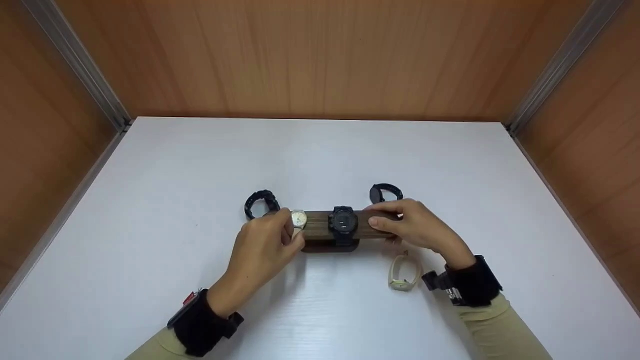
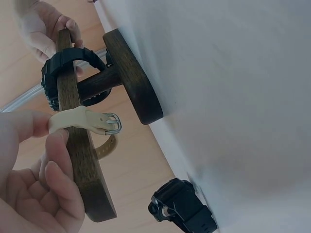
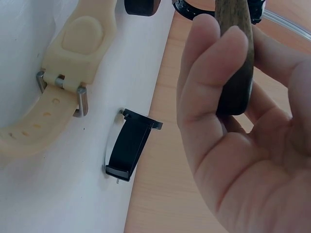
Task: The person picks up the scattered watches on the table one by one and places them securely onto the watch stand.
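A dark wooden watch stand (image 1: 320,226) stands mid-table, its crossbar (image 2: 77,145) on a round base (image 2: 133,77). A black watch (image 1: 343,223) is wrapped round the bar's middle. My left hand (image 1: 291,231) pinches a cream-strapped watch (image 1: 299,218) at the bar's left end; its strap and buckle (image 2: 95,121) loop over the bar. My right hand (image 1: 386,221) grips the bar's right end (image 3: 236,53), fingers curled round it.
A black watch (image 1: 260,202) lies behind the stand's left end, and a black band (image 1: 385,192) lies behind its right end. A cream band (image 1: 404,274) lies near my right wrist. Wooden walls enclose the white table (image 1: 150,200) on three sides.
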